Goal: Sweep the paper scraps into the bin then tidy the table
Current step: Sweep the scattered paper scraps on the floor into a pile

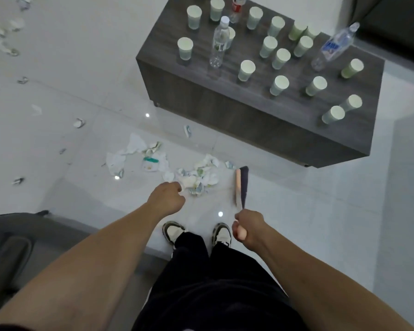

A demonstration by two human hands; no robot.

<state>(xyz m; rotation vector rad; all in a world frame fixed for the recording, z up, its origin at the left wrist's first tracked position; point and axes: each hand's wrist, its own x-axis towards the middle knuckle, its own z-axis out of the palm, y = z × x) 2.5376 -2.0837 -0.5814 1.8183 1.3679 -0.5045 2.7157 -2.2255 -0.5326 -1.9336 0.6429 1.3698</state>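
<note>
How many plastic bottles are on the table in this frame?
3 on the table: red-labelled bottle at the far edge, partly cropped; clear bottle among the left cups; blue-labelled bottle toward the right end. None seem hidden.

A heap of crumpled white paper scraps (198,174) with green print lies on the floor just beyond the left hand (168,198) and left of the right hand (245,229). The right hand grips a pink-handled broom (241,187), its dark head beside the heap. Stray scraps lie farther left. The dark table (249,120) stands well beyond both hands.
</note>
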